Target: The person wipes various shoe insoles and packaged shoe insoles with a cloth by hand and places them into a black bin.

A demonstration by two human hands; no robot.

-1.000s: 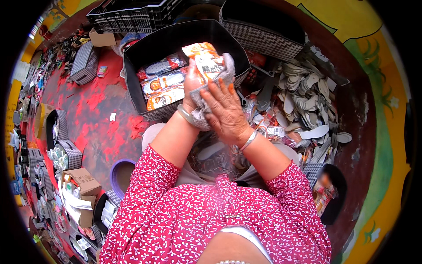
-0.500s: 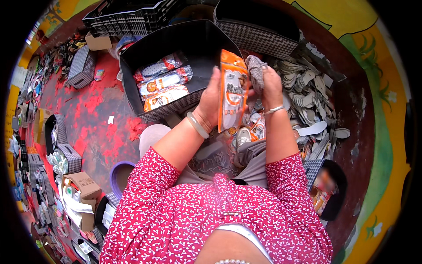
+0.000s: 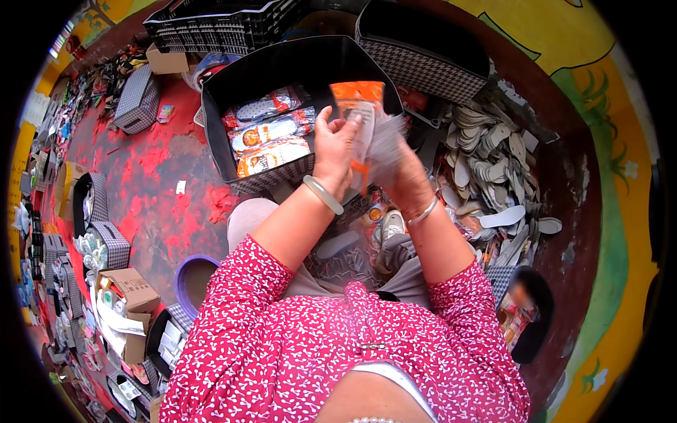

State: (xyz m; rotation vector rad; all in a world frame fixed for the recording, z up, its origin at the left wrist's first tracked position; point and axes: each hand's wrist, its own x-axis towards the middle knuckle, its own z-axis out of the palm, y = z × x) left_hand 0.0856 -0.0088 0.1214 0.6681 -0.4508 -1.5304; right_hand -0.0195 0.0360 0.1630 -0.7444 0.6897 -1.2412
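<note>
My left hand (image 3: 334, 146) grips a flat orange-and-clear packet of insoles (image 3: 358, 94) by its side, holding it upright. My right hand (image 3: 407, 176) holds a grey cloth (image 3: 386, 149) against the packet's lower front; motion smears the cloth and those fingertips. Behind the packet is a large black-lined box (image 3: 282, 65) with a houndstooth outside. Inside it, several packaged insoles (image 3: 273, 130) lie side by side at the left. Between my legs are loose insoles and clear wrappers (image 3: 345, 257), partly hidden by my arms.
A big heap of loose pale insoles (image 3: 486, 148) spreads over the floor on the right. Another houndstooth box (image 3: 423, 67) and a black crate (image 3: 222, 28) stand at the back. A purple bucket (image 3: 185, 285) and cardboard boxes (image 3: 134, 290) sit on the left.
The packet has turned and tipped to the left. My right hand has come down and in, bringing the cloth from beside the packet onto its front.
</note>
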